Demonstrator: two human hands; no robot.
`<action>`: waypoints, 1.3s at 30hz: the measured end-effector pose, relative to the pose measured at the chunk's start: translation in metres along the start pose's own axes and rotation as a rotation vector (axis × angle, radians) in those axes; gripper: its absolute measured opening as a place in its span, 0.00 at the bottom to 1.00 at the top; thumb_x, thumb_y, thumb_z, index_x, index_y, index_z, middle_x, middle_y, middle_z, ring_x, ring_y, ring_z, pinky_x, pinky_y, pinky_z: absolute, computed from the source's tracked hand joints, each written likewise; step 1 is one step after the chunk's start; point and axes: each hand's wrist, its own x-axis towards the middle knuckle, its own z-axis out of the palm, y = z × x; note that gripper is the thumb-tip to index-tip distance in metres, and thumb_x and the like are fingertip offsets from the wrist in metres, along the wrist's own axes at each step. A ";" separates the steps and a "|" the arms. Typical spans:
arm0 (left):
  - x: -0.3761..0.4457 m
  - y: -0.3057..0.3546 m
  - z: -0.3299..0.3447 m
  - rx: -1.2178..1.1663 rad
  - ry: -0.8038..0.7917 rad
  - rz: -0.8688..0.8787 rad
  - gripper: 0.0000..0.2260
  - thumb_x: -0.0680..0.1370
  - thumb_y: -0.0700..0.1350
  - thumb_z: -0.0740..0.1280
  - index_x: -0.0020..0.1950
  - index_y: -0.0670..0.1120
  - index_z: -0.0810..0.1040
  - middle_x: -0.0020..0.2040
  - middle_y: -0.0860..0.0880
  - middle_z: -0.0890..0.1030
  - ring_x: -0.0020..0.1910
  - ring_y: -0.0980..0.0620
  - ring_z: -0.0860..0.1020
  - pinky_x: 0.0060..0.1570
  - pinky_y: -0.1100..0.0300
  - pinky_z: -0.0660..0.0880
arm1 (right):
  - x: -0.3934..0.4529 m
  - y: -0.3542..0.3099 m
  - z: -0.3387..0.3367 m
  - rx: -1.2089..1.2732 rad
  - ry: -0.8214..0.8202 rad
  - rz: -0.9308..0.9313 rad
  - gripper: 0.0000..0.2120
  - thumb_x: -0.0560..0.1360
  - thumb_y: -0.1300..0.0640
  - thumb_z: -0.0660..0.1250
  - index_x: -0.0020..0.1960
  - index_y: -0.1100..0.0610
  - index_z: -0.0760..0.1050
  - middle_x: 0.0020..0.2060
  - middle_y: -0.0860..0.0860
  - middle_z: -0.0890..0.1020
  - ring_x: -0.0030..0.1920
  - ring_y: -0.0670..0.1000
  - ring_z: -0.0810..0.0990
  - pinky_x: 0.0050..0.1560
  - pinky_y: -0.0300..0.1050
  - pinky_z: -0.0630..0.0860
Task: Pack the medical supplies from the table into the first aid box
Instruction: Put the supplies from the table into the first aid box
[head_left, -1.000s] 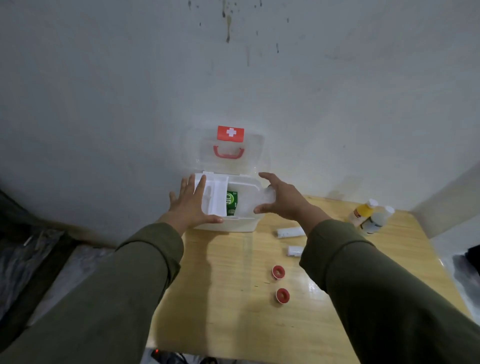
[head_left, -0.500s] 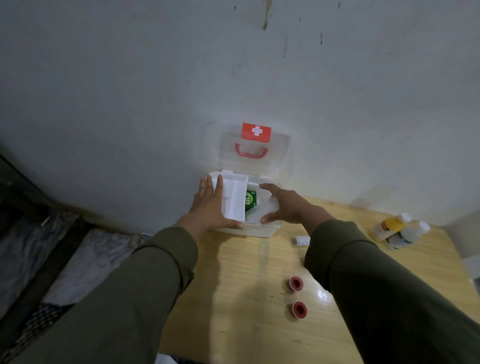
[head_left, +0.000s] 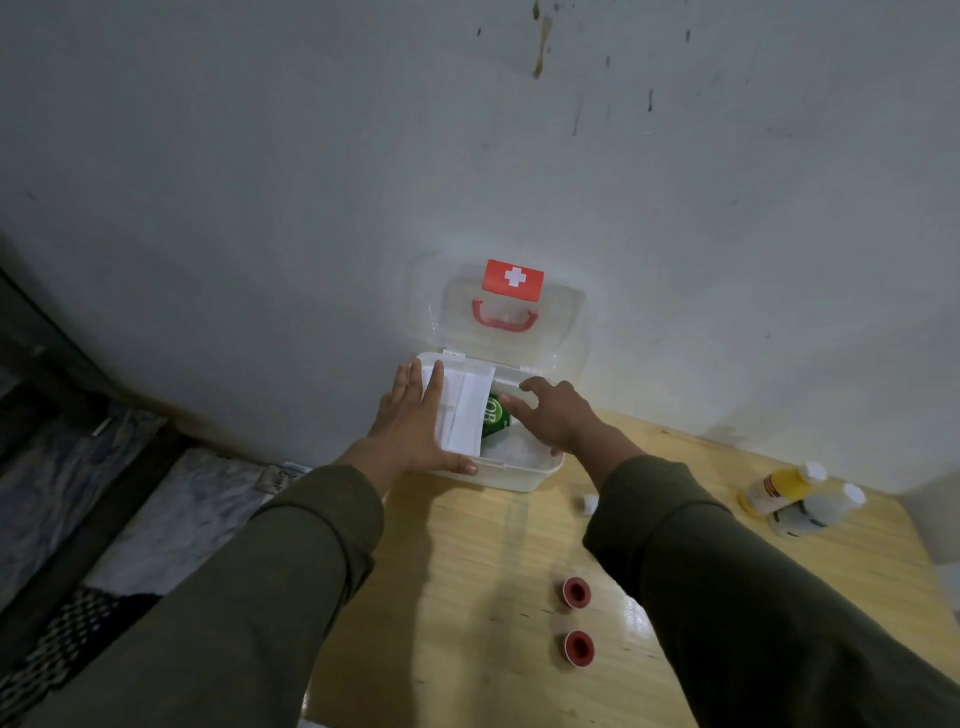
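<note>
Box (head_left: 514, 475) open at table's back edge, green packet (head_left: 494, 415) inside. Left hand (head_left: 415, 426) flat, steadying box; right hand (head_left: 553, 415) spread, empty, over it. Left: two bottles (head_left: 779, 488), two tape rolls (head_left: 576, 592).

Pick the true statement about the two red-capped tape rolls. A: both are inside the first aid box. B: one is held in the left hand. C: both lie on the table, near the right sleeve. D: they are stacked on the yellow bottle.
C: both tape rolls lie on the bare wooden table beside the right sleeve, apart from the open first aid box.
</note>
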 end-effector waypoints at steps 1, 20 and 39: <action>0.000 0.000 0.000 0.000 -0.006 -0.002 0.62 0.60 0.69 0.72 0.74 0.50 0.30 0.76 0.45 0.32 0.75 0.43 0.32 0.74 0.44 0.42 | -0.001 0.000 0.003 0.019 0.005 0.012 0.30 0.75 0.36 0.56 0.72 0.51 0.61 0.69 0.61 0.64 0.62 0.65 0.72 0.59 0.60 0.76; 0.003 -0.002 0.007 -0.006 -0.005 -0.010 0.60 0.61 0.71 0.70 0.74 0.52 0.30 0.76 0.46 0.30 0.75 0.44 0.31 0.73 0.44 0.40 | -0.017 -0.016 0.051 0.228 -0.137 -0.268 0.31 0.78 0.44 0.57 0.76 0.47 0.47 0.76 0.53 0.56 0.74 0.57 0.60 0.74 0.55 0.58; 0.002 -0.002 0.007 -0.013 0.005 -0.001 0.60 0.62 0.70 0.70 0.74 0.51 0.30 0.75 0.45 0.29 0.74 0.44 0.30 0.73 0.45 0.40 | -0.011 -0.022 0.053 0.276 -0.076 -0.242 0.29 0.81 0.47 0.52 0.76 0.47 0.40 0.77 0.55 0.54 0.74 0.58 0.60 0.74 0.52 0.58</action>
